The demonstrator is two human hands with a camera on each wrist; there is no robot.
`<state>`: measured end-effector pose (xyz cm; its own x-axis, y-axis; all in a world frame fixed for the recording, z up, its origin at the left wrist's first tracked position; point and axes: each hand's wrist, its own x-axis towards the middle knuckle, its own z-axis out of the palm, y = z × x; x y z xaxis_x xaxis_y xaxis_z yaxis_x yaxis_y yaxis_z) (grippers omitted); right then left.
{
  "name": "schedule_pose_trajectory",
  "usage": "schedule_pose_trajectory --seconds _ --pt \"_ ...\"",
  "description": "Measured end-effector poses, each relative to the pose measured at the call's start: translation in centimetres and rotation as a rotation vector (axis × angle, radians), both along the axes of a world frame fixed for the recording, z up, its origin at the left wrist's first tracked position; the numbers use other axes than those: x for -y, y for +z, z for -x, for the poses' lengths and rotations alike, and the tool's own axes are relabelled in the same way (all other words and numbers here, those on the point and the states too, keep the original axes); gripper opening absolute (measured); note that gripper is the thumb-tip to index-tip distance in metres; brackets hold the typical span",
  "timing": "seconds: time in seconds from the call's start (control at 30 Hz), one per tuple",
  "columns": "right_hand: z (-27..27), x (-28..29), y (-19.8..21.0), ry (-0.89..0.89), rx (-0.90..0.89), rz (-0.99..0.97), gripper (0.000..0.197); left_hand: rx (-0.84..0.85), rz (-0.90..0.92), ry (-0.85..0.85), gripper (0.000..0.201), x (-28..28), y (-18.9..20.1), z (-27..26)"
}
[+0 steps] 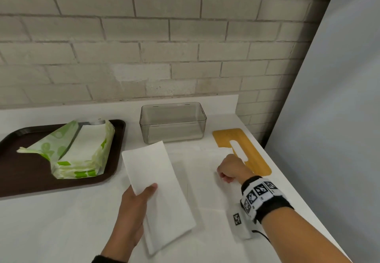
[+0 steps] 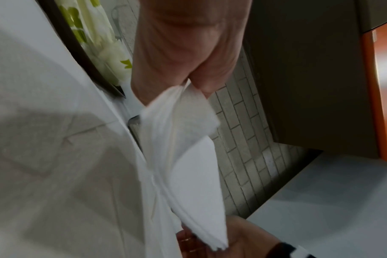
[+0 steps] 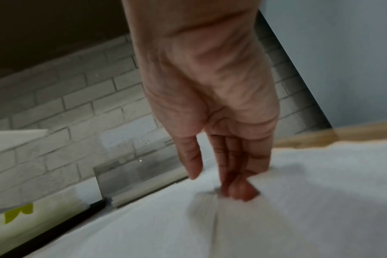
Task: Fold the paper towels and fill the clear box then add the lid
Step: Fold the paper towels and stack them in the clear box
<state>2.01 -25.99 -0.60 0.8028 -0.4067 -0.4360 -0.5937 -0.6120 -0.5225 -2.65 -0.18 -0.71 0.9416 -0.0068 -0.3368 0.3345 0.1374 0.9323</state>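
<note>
White folded towel [image 1: 158, 188] juts forward from the left hand's [image 1: 133, 211] grip (right hand [image 1: 231, 169] pinches another sheet [image 3: 298, 200]).

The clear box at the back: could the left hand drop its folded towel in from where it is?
Probably yes. The clear box is open-topped and empty, and the left hand holds the folded towel just in front, nothing between.
</note>
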Motion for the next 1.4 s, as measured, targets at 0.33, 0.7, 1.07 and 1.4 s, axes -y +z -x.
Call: schedule_pose_trajectory --seconds 0.33,0.7,1.07,1.4 --pt "-1.6 -3.4 -2.3 -0.023 -0.149 0.224 0.072 0.013 -0.007 0.001 0.026 -1.4 -0.9 0.4" --pt "-1.3 -6.9 -1.9 0.173 0.069 0.374 0.034 0.008 0.002 0.014 0.025 -1.6 -1.0 0.9" --pt "-2.9 -9.2 -1.4 0.222 -0.037 0.479 0.027 -0.021 -0.030 0.025 0.033 -1.9 -1.6 1.4" --pt "-1.0 -4.7 4.9 0.118 0.390 -0.033 0.035 -0.031 -0.016 0.002 0.032 -2.0 -1.4 1.7"
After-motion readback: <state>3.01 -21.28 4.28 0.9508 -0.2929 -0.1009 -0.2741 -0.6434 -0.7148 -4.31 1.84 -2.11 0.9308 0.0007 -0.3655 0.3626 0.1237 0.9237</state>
